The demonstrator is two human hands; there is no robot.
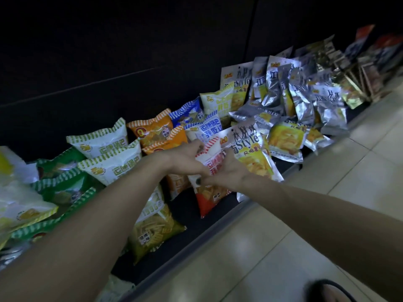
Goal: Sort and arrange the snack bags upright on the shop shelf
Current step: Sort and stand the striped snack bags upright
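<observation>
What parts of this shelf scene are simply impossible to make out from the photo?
- Head view, red snack bag: its middle is covered by the left hand and right hand gripping it.
- Packets at far right: too blurred and dim to identify.
- Yellow bag at far left: cut off by the picture's edge.
- Shelf back: too dark to show any detail.
- Dark shape at the bottom edge: cut off, possibly footwear.

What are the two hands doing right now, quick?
Left hand: grips the top of the red-and-white snack bag.
Right hand: holds the same red-and-white snack bag from the other side.
</observation>
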